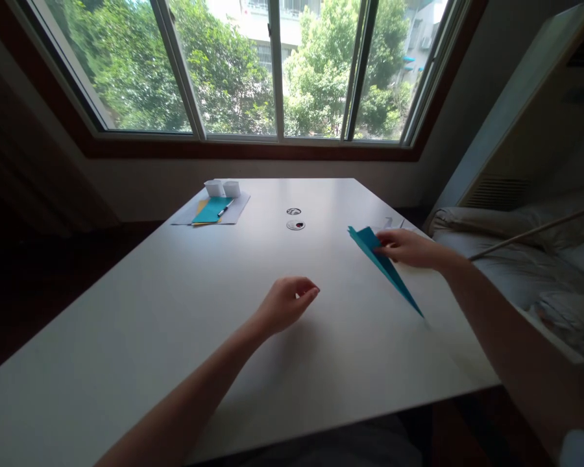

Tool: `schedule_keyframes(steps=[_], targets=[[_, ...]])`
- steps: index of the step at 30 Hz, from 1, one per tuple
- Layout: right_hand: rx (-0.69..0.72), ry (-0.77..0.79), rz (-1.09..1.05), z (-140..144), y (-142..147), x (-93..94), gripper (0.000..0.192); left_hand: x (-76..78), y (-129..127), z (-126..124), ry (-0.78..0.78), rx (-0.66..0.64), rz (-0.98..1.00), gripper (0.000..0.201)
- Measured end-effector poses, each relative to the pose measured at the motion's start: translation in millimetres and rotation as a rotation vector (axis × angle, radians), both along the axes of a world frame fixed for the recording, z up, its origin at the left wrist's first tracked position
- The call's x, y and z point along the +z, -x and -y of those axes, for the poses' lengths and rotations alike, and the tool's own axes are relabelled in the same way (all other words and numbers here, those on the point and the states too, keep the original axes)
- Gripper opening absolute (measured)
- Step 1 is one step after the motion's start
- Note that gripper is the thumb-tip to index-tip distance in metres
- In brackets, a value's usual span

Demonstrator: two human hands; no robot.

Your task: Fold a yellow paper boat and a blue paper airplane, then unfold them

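Toward the right side of the white table (175, 305), my right hand (411, 248) pinches a folded teal paper plane (385, 263) between thumb and fingers. The plane's narrow tip points down and right toward me, and its wider end faces away. My left hand (287, 303) is above the middle of the table, left of the plane and apart from it. Its fingers are loosely curled, thumb near the index finger, and nothing shows in them.
Two round patterned discs (296, 225) lie mid-table. At the back left, two white cups (232, 189) stand by white paper, teal paper (209, 211) and a pen (225, 208). Small whitish items (394, 222) sit behind my right hand. A covered couch (486, 227) is on the right.
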State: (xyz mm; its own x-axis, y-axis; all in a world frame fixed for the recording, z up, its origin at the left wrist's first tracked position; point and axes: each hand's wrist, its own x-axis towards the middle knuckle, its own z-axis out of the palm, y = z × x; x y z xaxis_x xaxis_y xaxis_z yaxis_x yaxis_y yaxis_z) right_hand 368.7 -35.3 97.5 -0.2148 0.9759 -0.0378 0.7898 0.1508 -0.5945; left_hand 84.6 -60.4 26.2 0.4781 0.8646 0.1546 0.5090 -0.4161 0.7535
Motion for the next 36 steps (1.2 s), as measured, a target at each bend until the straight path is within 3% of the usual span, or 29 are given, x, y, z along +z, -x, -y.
schedule_keyframes(steps=[3,5,7,11,14,16,20,22,24,26,29,36], targets=[[0.019,0.113,-0.439,-5,34,3.0,0.024,-1.2,-8,4,0.29,-0.117,0.128,0.034],[0.068,0.2,-0.754,-9,51,-3.1,0.022,-0.1,-13,6,0.455,-0.13,0.226,0.042],[0.114,0.279,-1.009,-13,64,-14.5,0.017,2.5,-17,7,0.552,-0.104,0.348,0.047],[0.013,0.329,-1.302,-20,77,-45.8,0.011,7.3,-19,6,0.66,-0.06,0.549,0.041],[-0.094,0.296,-1.313,-17,81,-66.9,0.009,5.5,-17,3,0.666,-0.062,0.603,0.037],[-0.104,0.293,-1.263,-10,83,-76.3,0.012,2.3,-16,0,0.59,-0.034,0.623,0.037],[-0.004,0.328,-1.217,3,91,-81.6,0.037,-1.5,-15,-4,0.208,0.112,0.589,0.029],[0.048,0.283,-1.258,8,97,-80.2,0.041,-1.1,-14,-4,0.017,0.188,0.481,0.024],[0.054,0.214,-1.259,10,102,-78.9,0.038,-0.8,-15,-3,-0.061,0.196,0.373,0.02],[0.016,0.127,-1.212,10,104,-78.8,0.033,-1.7,-16,-2,-0.045,0.134,0.343,0.02],[-0.05,0.037,-1.151,8,104,-79.1,0.031,-4.4,-17,-3,0.06,0.076,0.457,0.024],[-0.135,0.156,-1.215,10,102,-74.4,0.04,-2.9,-18,-9,0.423,0.222,0.795,0.044]])
